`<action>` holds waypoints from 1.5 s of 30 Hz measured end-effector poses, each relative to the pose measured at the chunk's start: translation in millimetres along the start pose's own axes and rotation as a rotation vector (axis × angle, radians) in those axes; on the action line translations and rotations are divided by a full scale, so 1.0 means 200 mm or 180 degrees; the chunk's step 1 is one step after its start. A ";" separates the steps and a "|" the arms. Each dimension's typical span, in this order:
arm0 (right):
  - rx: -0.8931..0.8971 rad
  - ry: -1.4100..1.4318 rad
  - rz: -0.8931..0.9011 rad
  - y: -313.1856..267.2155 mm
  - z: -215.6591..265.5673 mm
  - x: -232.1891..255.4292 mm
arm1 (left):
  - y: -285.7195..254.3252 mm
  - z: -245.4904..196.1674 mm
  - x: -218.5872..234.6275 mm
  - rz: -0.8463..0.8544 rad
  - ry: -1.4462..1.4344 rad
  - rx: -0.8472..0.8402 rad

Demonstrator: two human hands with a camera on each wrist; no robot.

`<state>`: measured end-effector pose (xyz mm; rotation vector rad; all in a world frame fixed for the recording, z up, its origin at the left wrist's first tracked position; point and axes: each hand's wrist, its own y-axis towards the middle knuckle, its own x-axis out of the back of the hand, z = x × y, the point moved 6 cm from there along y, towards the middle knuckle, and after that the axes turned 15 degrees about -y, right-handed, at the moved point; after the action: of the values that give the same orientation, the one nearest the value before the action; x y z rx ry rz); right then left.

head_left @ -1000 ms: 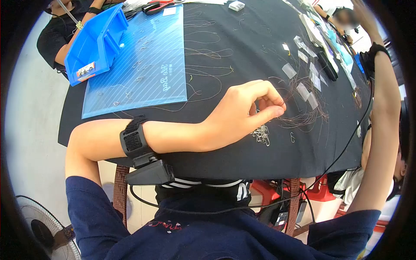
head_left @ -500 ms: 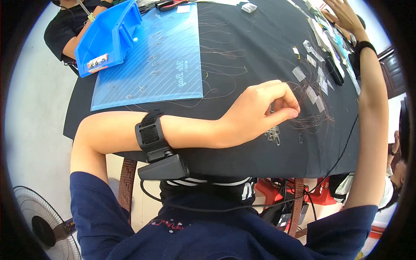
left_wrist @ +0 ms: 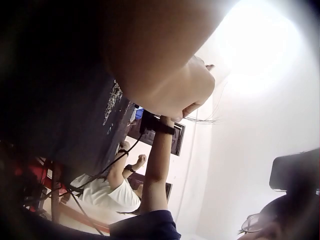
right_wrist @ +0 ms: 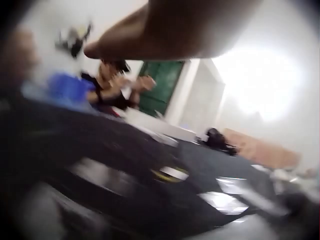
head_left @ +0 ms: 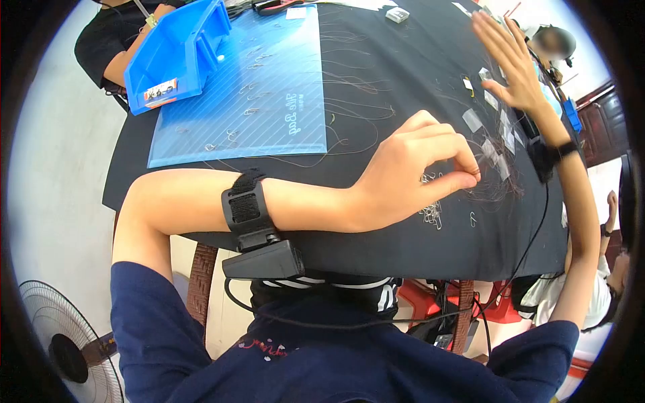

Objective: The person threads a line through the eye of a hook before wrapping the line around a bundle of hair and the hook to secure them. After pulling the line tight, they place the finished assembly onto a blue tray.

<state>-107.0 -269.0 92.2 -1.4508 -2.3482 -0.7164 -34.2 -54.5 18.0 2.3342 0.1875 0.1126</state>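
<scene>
My left hand pinches thin dark fishing lines between thumb and forefinger, above the table. In the left wrist view the ends of these lines stick out past the fingers. Just below the hand lies a small pile of metal fish hooks, partly covered by it, and a single hook lies to its right. My right hand is raised over the far right of the table, fingers straight and thumb spread, holding nothing. Beneath and beside it are small clear plastic bags and a tangle of lines.
At the left, a blue file bag bears rows of hooks whose lines trail rightward over the black cloth. A blue bin stands on its far left corner. A cable runs from my right wrist. Other people sit around the table.
My right hand has come down and inward from high at the right edge, fingers spread. The left hand keeps its pinch; the whole head view has shifted slightly.
</scene>
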 end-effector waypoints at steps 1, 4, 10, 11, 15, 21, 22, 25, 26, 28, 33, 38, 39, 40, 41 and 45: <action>-0.0414 0.0447 0.0033 0.02 0.03 0.08 | 0.00 -0.01 0.00 -0.0028 0.0019 -0.0104; -0.1803 0.4245 0.0998 0.07 0.24 0.18 | 0.00 -0.01 0.00 -0.0039 0.0105 -0.0222; -0.1803 0.6123 0.1729 0.10 0.59 0.38 | 0.00 -0.01 0.03 -0.0248 0.0244 -0.0403; -0.1882 0.6433 0.1663 0.10 0.60 0.39 | 0.00 -0.02 0.03 -0.0227 0.0285 -0.0366; -0.2217 0.7150 0.1531 0.03 0.59 0.36 | 0.01 -0.02 0.03 -0.0176 0.0331 -0.0232; -0.1926 0.6428 0.1771 -0.03 0.55 0.42 | 0.02 0.01 0.04 -0.0202 0.0080 0.0255; -0.2018 0.6464 0.1765 -0.02 0.57 0.41 | 0.03 0.00 0.03 -0.0223 0.0024 0.0290; -0.2199 0.6412 0.1406 -0.01 0.56 0.41 | 0.09 -0.02 0.01 -0.0342 -0.0709 0.0528; -0.2301 0.6397 0.1177 -0.01 0.58 0.39 | 0.11 -0.06 0.01 -0.0262 -0.0783 0.0603; -0.2334 0.6463 0.0993 -0.01 0.59 0.41 | 0.15 -0.12 0.01 -0.0096 -0.0881 0.0764; -0.2238 0.6588 0.0714 0.01 0.62 0.46 | 0.11 -0.13 0.07 -0.0060 -0.0798 0.0769; -0.2379 0.6743 0.0908 0.03 0.69 0.45 | -0.01 0.00 0.05 0.0391 -0.0854 0.1065; -0.2342 0.6802 0.0995 0.03 0.70 0.45 | -0.01 0.01 0.04 0.0531 -0.0884 0.1088; -0.2310 0.6841 0.0994 0.03 0.72 0.44 | -0.04 0.01 0.00 0.0464 -0.1569 0.1655; -0.2312 0.6782 0.1137 0.03 0.73 0.44 | -0.04 0.01 -0.01 0.0539 -0.1532 0.1703; -0.2176 0.6683 0.1293 0.05 0.75 0.46 | -0.04 0.03 0.01 0.0315 -0.1542 0.1826</action>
<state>-137.5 -114.3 15.1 -0.4114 -0.1842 -1.6620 -33.3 -52.1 7.8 2.8516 -0.1616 -0.5198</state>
